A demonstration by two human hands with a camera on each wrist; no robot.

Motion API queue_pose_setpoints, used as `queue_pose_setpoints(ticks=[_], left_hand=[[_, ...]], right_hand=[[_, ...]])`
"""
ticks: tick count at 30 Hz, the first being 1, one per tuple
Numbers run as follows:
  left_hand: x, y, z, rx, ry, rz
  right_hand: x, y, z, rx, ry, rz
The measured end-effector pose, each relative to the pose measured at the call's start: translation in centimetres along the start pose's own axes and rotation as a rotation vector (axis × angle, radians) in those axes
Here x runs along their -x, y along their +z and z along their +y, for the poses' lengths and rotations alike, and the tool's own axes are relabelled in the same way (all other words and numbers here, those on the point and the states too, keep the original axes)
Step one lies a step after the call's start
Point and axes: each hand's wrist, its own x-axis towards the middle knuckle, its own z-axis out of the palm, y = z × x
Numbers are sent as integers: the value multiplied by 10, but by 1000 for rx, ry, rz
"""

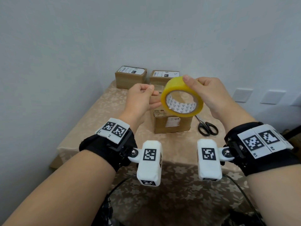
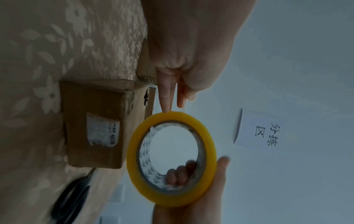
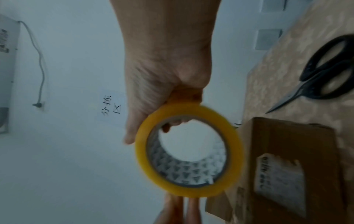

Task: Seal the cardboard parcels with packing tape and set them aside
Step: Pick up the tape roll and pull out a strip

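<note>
right hand (image 1: 210,95) grips tape roll (image 1: 182,95), fingers through core, thumb on rim | left hand (image 1: 140,100) at roll's left edge, straight fingertips on tape, thumb and forefinger pinched | roll held above near parcel (image 1: 172,123), core facing wearer | scissors (image 1: 207,128) right of parcel | two parcels (image 1: 131,77) behind

Bare forearms wore black fabric wrist straps (image 1: 101,149) — each carried white blocks (image 1: 149,162) printed with black square-patterned markers.
</note>
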Motion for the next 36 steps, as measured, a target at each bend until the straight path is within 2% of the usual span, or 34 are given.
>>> queue_pose_setpoints(ticks=[3, 4, 8, 9, 12, 15, 18, 19, 21, 26, 33, 36], left_hand=[[1, 5, -2, -13, 3, 40], [1, 6, -2, -17, 7, 52], [-4, 1, -11, -160, -21, 84], [-6, -1, -13, -216, -37, 80], [-11, -1, -17, -357, -75, 62], [-14, 0, -15, -403, -126, 35], [-11, -2, -19, -377, -319, -17], [-7, -2, -21, -354, -356, -38], [-7, -1, -30, -381, -345, -68], [-16, 3, -51, -422, -266, -90], [-2, 17, -48, -304, -215, -8], [6, 23, -45, -202, -264, -16]], right_hand=[[-8, -5, -2, 91, 102, 49], [-8, -6, -3, 100, 132, 25], [-1, -7, 3, 98, 175, -230], [0, -6, 6, 128, 148, -221], [0, -2, 14, 240, -10, 2], [3, 4, 23, 165, 9, 93], [7, 12, 35, -11, 263, 10], [7, 13, 38, -69, 351, -11], [6, 13, 40, -101, 418, -33], [6, 2, 34, 24, 437, -69], [13, -6, 32, 169, 312, -18], [14, -5, 33, 90, 303, 31]])
